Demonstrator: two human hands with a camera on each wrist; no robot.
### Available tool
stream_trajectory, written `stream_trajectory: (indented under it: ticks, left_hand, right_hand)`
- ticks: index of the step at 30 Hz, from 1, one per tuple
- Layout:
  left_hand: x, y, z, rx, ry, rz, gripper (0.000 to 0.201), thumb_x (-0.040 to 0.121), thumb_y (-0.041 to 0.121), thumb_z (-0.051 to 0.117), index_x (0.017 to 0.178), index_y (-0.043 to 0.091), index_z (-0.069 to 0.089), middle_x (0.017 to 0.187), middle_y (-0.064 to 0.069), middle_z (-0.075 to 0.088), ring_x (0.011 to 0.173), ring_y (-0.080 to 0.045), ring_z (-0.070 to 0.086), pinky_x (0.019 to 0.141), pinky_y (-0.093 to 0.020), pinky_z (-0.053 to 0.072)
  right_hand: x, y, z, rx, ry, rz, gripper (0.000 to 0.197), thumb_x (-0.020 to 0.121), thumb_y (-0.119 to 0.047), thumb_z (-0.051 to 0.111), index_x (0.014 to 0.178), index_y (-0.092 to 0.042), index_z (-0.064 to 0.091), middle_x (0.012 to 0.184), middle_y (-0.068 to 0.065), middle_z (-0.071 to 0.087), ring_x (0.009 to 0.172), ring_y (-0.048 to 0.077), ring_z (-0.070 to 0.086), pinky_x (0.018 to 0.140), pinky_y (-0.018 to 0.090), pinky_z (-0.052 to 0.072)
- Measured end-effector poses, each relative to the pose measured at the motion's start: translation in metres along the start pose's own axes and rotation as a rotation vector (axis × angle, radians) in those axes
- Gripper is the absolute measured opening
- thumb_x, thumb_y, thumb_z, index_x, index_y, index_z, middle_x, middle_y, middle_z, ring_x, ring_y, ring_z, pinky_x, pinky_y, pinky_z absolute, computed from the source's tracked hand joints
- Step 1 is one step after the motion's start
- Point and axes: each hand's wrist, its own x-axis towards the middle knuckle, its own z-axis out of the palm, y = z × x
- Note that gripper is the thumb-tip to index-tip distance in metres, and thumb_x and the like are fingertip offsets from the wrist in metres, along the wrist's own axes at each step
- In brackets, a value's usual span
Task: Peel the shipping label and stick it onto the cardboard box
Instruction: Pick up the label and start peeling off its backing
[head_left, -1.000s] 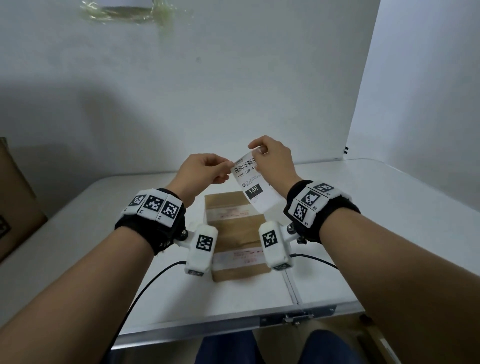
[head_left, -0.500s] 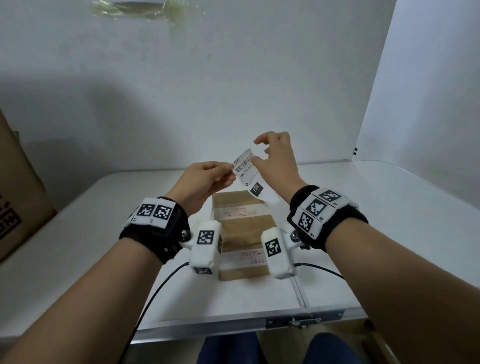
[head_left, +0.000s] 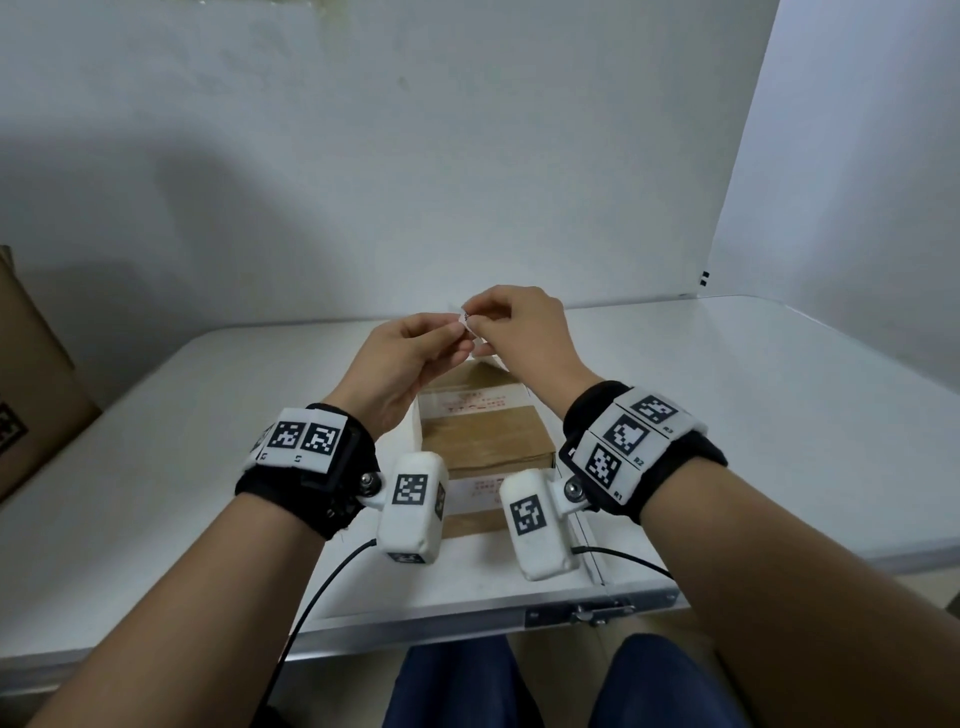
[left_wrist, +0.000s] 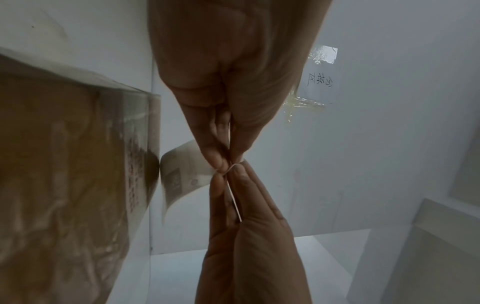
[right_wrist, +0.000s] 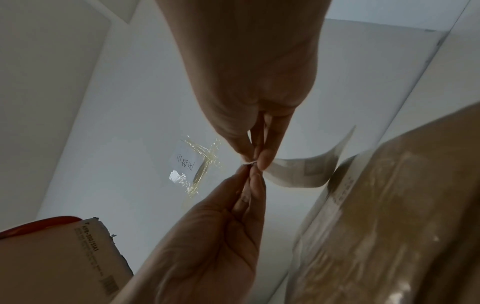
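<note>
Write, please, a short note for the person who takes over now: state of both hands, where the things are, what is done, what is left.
Left hand: pinches the top edge of the shipping label.
Right hand: pinches the same edge, its fingers tip to tip with the left ones.
The label hangs curled in the air above the cardboard box, which lies on the white table.
Done: label is lifted and held.
Left: separate the label from its backing, if not yet apart (cannot tell), then stick it on the box.

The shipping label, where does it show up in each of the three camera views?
Head: shipping label barely visible, centre, pinched between both hands.
Left wrist: label curls left of the fingertips, beside the cardboard box.
Right wrist: label curls right of the fingertips, toward the box.
Shared landmark: the cardboard box.
</note>
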Motion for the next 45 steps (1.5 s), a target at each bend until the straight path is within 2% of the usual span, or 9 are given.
stream_trajectory:
  ticks: [9, 15, 20, 27, 32, 34, 39, 42, 45]
  left_hand:
    - [-0.006, -0.001, -0.002, 0.092, 0.024, 0.050, 0.009, 0.089, 0.004, 0.064, 0.092, 0.002, 0.072, 0.083, -0.008, 0.075, 0.080, -0.016, 0.070, 0.085, -0.025, 0.057]
    - [-0.007, -0.002, -0.002, 0.189, 0.100, 0.119, 0.013, 0.088, 0.009, 0.066, 0.096, 0.002, 0.073, 0.073, 0.000, 0.072, 0.079, -0.019, 0.065, 0.084, -0.027, 0.055]
    - [-0.007, -0.001, 0.000, 0.291, 0.119, 0.172, 0.024, 0.090, 0.013, 0.065, 0.105, -0.005, 0.071, 0.096, -0.021, 0.072, 0.077, -0.017, 0.064, 0.078, -0.025, 0.055]
    - [-0.006, 0.003, 0.007, 0.319, 0.119, 0.180, 0.017, 0.091, 0.013, 0.063, 0.097, -0.001, 0.072, 0.085, -0.007, 0.071, 0.068, -0.011, 0.062, 0.072, -0.021, 0.054]
    - [-0.006, 0.004, 0.012, 0.326, 0.100, 0.151, 0.013, 0.089, 0.007, 0.062, 0.091, -0.001, 0.071, 0.083, -0.012, 0.069, 0.077, -0.020, 0.060, 0.076, -0.027, 0.053]
    - [-0.007, 0.005, 0.014, 0.325, 0.095, 0.135, 0.012, 0.087, 0.007, 0.062, 0.090, -0.002, 0.070, 0.081, -0.012, 0.067, 0.079, -0.022, 0.060, 0.078, -0.028, 0.053]
    - [-0.007, 0.005, 0.013, 0.331, 0.083, 0.092, 0.013, 0.084, 0.011, 0.064, 0.088, 0.000, 0.068, 0.070, -0.003, 0.066, 0.078, -0.018, 0.062, 0.082, -0.031, 0.052]
    - [-0.007, 0.003, 0.009, 0.278, 0.089, 0.043, 0.009, 0.086, 0.011, 0.059, 0.084, 0.007, 0.066, 0.072, 0.000, 0.068, 0.068, -0.012, 0.064, 0.072, -0.024, 0.054]
    - [-0.008, 0.005, 0.005, 0.095, 0.124, -0.034, 0.012, 0.090, 0.010, 0.058, 0.085, 0.007, 0.068, 0.074, 0.002, 0.073, 0.056, -0.006, 0.060, 0.055, -0.015, 0.051]
  right_hand:
    - [-0.007, -0.001, 0.003, -0.104, 0.011, -0.042, 0.011, 0.086, -0.012, 0.067, 0.093, -0.008, 0.075, 0.087, -0.001, 0.073, 0.085, 0.012, 0.069, 0.081, 0.020, 0.054]
    - [-0.010, -0.003, 0.004, -0.065, -0.010, -0.035, 0.014, 0.086, -0.015, 0.069, 0.097, -0.009, 0.076, 0.091, 0.000, 0.075, 0.084, 0.010, 0.069, 0.077, 0.013, 0.052]
    - [-0.009, -0.005, 0.001, 0.026, -0.024, 0.022, 0.013, 0.084, -0.016, 0.070, 0.093, -0.009, 0.076, 0.086, 0.002, 0.076, 0.081, 0.016, 0.072, 0.082, 0.026, 0.058]
    - [-0.007, -0.005, -0.002, 0.019, 0.005, 0.027, 0.012, 0.087, -0.014, 0.066, 0.092, -0.010, 0.076, 0.084, 0.002, 0.075, 0.077, 0.019, 0.074, 0.082, 0.030, 0.060]
    - [-0.002, -0.001, -0.001, 0.220, -0.031, 0.260, 0.014, 0.087, -0.005, 0.059, 0.089, 0.004, 0.070, 0.085, 0.010, 0.071, 0.073, 0.016, 0.073, 0.085, 0.040, 0.060]
    - [-0.001, -0.001, -0.001, 0.249, -0.044, 0.300, 0.018, 0.086, -0.005, 0.059, 0.092, 0.011, 0.067, 0.094, 0.019, 0.072, 0.080, 0.022, 0.074, 0.086, 0.039, 0.060]
    - [-0.004, -0.001, -0.004, 0.294, -0.100, 0.278, 0.021, 0.087, -0.014, 0.071, 0.093, 0.006, 0.067, 0.095, 0.016, 0.071, 0.086, 0.024, 0.073, 0.078, 0.028, 0.062]
    - [-0.003, 0.003, -0.005, 0.432, -0.094, 0.347, 0.014, 0.091, -0.009, 0.066, 0.080, -0.002, 0.061, 0.085, 0.013, 0.064, 0.071, 0.019, 0.066, 0.075, 0.025, 0.061]
    - [-0.001, 0.006, -0.008, 0.591, -0.063, 0.406, 0.013, 0.092, -0.005, 0.063, 0.081, -0.003, 0.058, 0.091, 0.015, 0.064, 0.069, 0.018, 0.065, 0.073, 0.022, 0.060]
